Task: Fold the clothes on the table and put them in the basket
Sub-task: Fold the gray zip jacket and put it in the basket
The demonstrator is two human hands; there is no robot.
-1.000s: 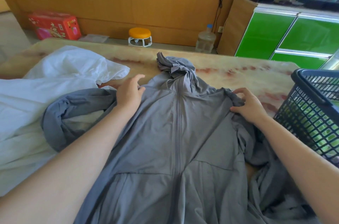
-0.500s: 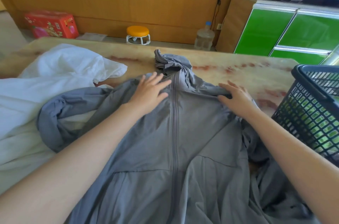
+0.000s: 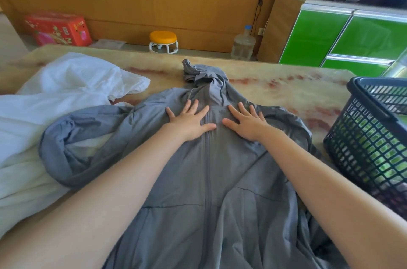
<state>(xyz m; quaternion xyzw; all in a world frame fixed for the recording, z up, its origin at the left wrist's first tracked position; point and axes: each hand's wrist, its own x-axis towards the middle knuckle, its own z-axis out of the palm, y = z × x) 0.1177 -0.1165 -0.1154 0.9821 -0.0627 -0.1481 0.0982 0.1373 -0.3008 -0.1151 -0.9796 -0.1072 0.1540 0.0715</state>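
Your left hand (image 3: 189, 119) and right hand (image 3: 246, 121) press flat, fingers spread, either side of the zip (image 3: 208, 158) on the grey jacket (image 3: 198, 202). It looks thin, limp and slippery; pinch it at the shoulders.

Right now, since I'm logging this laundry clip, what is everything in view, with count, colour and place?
grey zip-up hooded fabric jacket: one, grey, spread across the table's middle
crumpled white cloth garment: one, white, table's left
dark blue plastic mesh basket: one, dark blue, table's right edge
beige marble-patterned table: one, beige, under the clothes
red cardboard box: one, red, floor, far left
orange-topped white stool: one, orange, floor beyond table
clear plastic water jug: one, clear, floor beside cabinet
green glass-fronted cabinet: one, green, far right
left hand: one, bare, flat on jacket
right hand: one, bare, flat on jacket
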